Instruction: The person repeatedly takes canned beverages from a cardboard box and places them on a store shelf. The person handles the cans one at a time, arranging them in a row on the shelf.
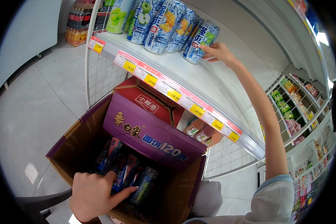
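My right hand (217,53) reaches onto the white shelf and grips a blue RIO Strong can (201,42) with green fruit on it. The thumb lies on the can's face and the fingers are behind its edge. The can stands slightly tilted in view, at the right end of a group. Over the near side of an open cardboard box (154,131) is my left hand (93,191), its thumb reaching to a blue-green can (144,186) inside. Dark blue and pink cans (123,173) lie beside it under the fingers. Whether the left hand grips any can is hidden.
Pineapple cans (165,26), an apple can (142,21) and a pale grape can (119,16) stand on the shelf (224,86). Price tags (173,95) line its front edge. Below are a red carton (148,100) and pinkish bottles (204,133). A snack rack (291,109) stands right.
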### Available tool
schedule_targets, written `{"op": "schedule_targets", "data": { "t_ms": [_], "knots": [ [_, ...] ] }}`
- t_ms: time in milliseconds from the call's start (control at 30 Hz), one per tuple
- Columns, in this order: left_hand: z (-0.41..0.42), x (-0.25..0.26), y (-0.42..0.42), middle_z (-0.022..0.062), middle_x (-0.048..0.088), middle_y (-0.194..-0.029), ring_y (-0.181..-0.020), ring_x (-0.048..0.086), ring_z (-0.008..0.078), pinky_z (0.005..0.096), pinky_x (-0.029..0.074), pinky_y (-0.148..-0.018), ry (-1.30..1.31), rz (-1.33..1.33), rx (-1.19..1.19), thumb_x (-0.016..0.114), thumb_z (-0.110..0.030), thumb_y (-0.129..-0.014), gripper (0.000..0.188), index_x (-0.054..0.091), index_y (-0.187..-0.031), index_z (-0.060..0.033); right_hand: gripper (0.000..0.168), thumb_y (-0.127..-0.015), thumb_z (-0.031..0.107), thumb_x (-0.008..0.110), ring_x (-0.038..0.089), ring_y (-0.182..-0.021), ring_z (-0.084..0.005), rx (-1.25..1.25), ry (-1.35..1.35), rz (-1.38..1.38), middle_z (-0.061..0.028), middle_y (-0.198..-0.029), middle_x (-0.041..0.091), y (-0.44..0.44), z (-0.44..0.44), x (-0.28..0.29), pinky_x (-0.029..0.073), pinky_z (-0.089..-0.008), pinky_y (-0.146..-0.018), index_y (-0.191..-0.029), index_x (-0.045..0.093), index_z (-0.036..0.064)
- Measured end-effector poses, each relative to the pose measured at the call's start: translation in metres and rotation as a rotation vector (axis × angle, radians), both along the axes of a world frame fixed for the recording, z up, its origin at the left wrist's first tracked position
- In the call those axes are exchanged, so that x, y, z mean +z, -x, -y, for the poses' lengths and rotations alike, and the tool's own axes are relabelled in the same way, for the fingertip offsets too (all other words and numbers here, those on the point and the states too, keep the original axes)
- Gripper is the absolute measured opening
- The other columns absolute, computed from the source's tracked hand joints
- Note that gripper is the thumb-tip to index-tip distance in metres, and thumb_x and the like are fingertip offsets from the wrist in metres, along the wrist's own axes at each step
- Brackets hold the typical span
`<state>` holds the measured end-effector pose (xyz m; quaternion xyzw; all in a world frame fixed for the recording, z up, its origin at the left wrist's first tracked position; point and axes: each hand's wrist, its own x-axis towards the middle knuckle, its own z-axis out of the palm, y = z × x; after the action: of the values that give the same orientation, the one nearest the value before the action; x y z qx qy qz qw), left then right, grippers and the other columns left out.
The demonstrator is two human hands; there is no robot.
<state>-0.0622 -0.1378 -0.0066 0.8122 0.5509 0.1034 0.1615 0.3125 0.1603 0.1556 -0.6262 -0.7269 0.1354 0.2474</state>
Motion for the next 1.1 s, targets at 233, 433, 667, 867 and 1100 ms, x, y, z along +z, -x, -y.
{"op": "schedule_targets", "data": {
  "t_ms": [233, 433, 667, 867, 1100],
  "knots": [
    [0.0, 0.0, 0.001, 0.0056, 0.057, -0.047, -0.042, 0.057, 0.0218, 0.0284, 0.041, -0.044, -0.011, 0.014, -0.008, 0.069, -0.053, -0.073, 0.05, 0.063, -0.062, -0.0043, 0.069, -0.078, 0.054, 0.067, 0.067, -0.09, -0.0229, -0.041, 0.064, 0.061, -0.0169, -0.099, 0.067, 0.0, -0.016, 0.007, 0.056, -0.0321, -0.074, -0.108, 0.06, -0.008],
    [-0.001, -0.002, 0.001, 0.0049, 0.06, -0.049, -0.044, 0.058, 0.0213, 0.0281, 0.041, -0.045, -0.003, 0.027, -0.009, 0.07, -0.051, -0.073, 0.049, 0.063, -0.062, -0.0045, 0.067, -0.068, 0.052, 0.078, 0.068, -0.083, -0.0223, -0.06, 0.078, -0.015, -0.0175, -0.093, 0.067, 0.001, -0.026, 0.01, 0.057, -0.033, -0.071, -0.099, 0.062, -0.006],
    [0.0, -0.003, 0.001, 0.0043, 0.061, -0.051, -0.045, 0.059, 0.0203, 0.0276, 0.041, -0.046, 0.005, 0.037, -0.009, 0.07, -0.051, -0.073, 0.048, 0.064, -0.063, -0.0046, 0.068, -0.07, 0.049, 0.078, 0.068, -0.088, -0.0214, -0.078, 0.131, -0.021, -0.0176, -0.099, 0.067, 0.005, -0.026, 0.014, 0.055, -0.0316, -0.077, -0.105, 0.061, -0.007],
    [-0.003, -0.003, -0.003, 0.0039, 0.061, -0.051, -0.045, 0.059, 0.0194, 0.0272, 0.041, -0.046, -0.015, 0.08, -0.004, 0.07, -0.051, -0.074, 0.048, 0.063, -0.063, -0.0047, 0.067, -0.072, 0.05, 0.075, 0.068, -0.089, -0.021, -0.105, 0.107, 0.013, -0.017, -0.099, 0.068, 0.006, -0.026, 0.011, 0.055, -0.03, -0.077, -0.104, 0.061, -0.007],
    [-0.002, -0.007, 0.002, 0.0088, 0.049, -0.042, -0.04, 0.054, 0.0263, 0.0325, 0.039, -0.042, -0.058, 0.126, -0.046, 0.063, -0.054, -0.078, 0.053, 0.057, -0.059, -0.005, 0.057, -0.071, 0.053, 0.074, 0.066, -0.056, -0.0165, -0.147, -0.159, 0.439, -0.0123, -0.063, 0.066, 0.039, 0.005, 0.026, 0.055, -0.028, -0.057, -0.073, 0.065, -0.004]
  ]
}}
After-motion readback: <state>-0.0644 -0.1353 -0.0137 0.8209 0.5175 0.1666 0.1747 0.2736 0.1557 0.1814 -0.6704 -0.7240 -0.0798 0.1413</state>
